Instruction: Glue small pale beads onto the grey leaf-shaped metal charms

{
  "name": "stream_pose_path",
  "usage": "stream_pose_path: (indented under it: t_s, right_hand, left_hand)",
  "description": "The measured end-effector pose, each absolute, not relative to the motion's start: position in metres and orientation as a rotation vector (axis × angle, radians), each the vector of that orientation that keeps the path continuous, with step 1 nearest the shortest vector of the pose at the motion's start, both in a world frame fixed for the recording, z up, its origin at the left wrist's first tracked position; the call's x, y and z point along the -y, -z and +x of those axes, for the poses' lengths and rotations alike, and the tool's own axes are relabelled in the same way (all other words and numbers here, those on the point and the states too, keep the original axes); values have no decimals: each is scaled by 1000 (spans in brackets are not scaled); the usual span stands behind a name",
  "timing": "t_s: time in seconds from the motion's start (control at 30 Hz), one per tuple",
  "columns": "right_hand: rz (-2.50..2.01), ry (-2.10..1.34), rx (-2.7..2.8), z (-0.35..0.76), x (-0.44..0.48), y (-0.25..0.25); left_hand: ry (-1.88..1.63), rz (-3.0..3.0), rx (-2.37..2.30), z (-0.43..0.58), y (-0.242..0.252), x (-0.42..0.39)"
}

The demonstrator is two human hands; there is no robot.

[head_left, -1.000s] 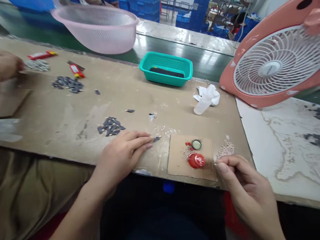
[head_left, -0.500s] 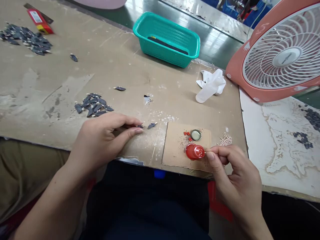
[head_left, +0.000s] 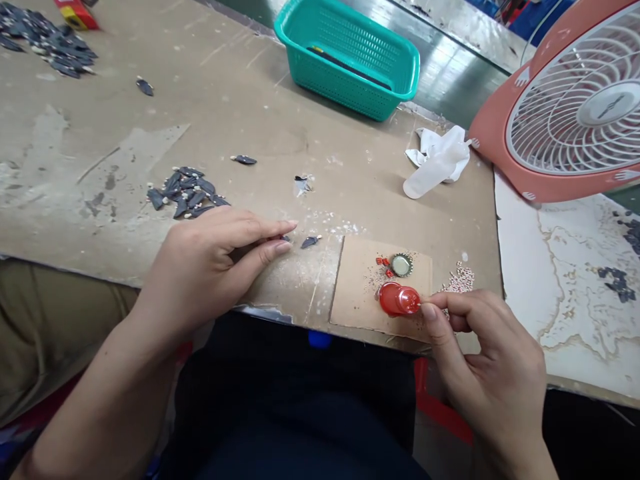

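Fingers (head_left: 260,229) of the left hand (head_left: 207,260) half-hide a dark piece (head_left: 285,238).

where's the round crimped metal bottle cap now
In the head view, the cap sits right of centre on the flat brown cardboard sheet, just beyond the glossy red piece near the right hand.

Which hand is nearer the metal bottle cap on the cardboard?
Right. The right hand's fingertips are beside the red container, just to the near right of the bottle cap; the left hand is farther off, left of the cardboard.
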State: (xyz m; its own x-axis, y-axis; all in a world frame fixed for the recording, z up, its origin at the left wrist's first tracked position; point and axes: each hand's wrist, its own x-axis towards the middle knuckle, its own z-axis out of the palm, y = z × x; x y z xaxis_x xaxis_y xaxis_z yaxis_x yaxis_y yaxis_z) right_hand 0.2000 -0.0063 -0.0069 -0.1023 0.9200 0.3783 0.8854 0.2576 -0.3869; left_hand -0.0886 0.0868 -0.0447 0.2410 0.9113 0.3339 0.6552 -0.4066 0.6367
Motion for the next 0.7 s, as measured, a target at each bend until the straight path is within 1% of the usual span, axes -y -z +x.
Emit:
stream_pose_path:
  t_s: [0.7]
  right_hand:
    - [-1640, -39, 2027, 200, 8, 5]
  left_hand:
    - [-966, 2091, -1431, -86, 43, -87]
